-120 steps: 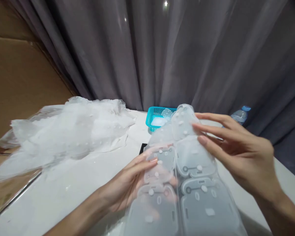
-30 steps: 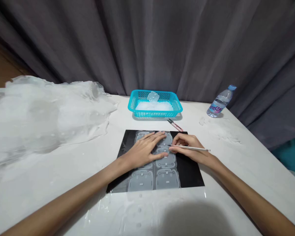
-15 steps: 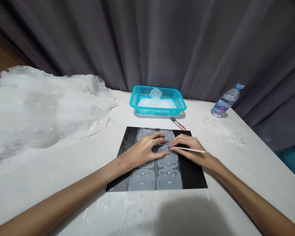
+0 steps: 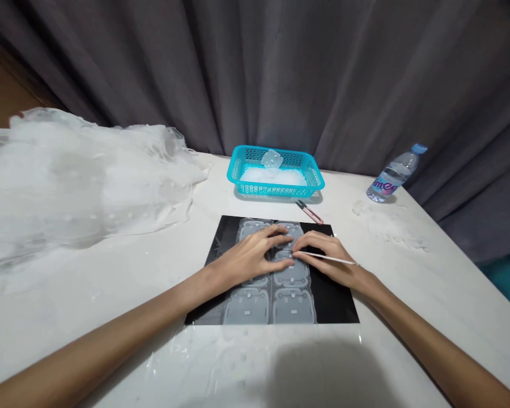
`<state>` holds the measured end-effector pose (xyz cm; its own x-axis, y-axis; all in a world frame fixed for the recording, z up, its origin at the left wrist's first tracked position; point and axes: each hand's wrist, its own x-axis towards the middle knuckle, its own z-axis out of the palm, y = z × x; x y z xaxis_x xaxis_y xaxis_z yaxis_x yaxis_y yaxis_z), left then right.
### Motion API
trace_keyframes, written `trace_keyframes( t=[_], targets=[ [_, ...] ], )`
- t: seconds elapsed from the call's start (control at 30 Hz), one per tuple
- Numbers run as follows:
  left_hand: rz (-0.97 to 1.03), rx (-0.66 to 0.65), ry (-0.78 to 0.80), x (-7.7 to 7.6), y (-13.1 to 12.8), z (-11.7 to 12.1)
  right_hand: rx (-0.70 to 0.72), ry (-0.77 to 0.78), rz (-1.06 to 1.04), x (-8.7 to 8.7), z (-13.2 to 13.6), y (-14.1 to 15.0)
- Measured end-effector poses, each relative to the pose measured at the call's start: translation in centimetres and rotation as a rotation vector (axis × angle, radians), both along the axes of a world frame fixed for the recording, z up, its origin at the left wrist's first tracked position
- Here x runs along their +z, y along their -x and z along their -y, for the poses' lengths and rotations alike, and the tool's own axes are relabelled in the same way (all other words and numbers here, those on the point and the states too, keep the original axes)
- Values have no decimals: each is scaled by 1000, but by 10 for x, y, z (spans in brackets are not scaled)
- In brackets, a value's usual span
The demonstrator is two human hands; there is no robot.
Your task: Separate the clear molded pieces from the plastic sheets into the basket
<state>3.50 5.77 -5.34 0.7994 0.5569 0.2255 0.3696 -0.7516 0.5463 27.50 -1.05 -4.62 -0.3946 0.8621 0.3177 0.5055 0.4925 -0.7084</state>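
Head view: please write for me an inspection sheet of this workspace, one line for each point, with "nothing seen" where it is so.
Surface: white table, glossy; black mat flat on it.
Job's things: clear film with rounded panels, on the mat; thin white tool, tip unclear.
Clutter: white heap at left; snips before the blue basket, which holds white pieces; bottle and clear scraps at right.
Hands: left hand spread on the film; right hand grips the tool.
Cables: nothing seen.
Surroundings: grey curtain behind; brown panel at left edge.
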Motion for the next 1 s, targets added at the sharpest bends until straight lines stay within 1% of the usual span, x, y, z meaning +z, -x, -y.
trace_keyframes(
  t=[0.13, 0.33, 0.43, 0.53, 0.67, 0.77, 0.93, 1.0],
  targets=[
    [-5, -3, 9, -1, 1, -1, 6, -33, 32, 1, 1, 1],
    [-6, -9, 4, -4, 1, -2, 40, -179, 106, 0, 0, 5],
    [-6, -10, 1, -5, 1, -2, 54, -250, 156, -2, 2, 2],
    [0, -5, 15, -3, 2, -2, 59, -266, 197, -4, 5, -4],
    [-5, -10, 36, 0, 2, -1, 51, -282, 207, -9, 6, -6],
    [-4, -21, 31, -1, 2, -1, 42, -317, 245, -13, 3, -3],
    [21, -22, 6, -5, 2, -3, -28, -402, 365, -14, -1, 2],
    [17, -26, 6, -4, 1, -4, -32, -457, 435, -14, -1, 3]
  ],
)
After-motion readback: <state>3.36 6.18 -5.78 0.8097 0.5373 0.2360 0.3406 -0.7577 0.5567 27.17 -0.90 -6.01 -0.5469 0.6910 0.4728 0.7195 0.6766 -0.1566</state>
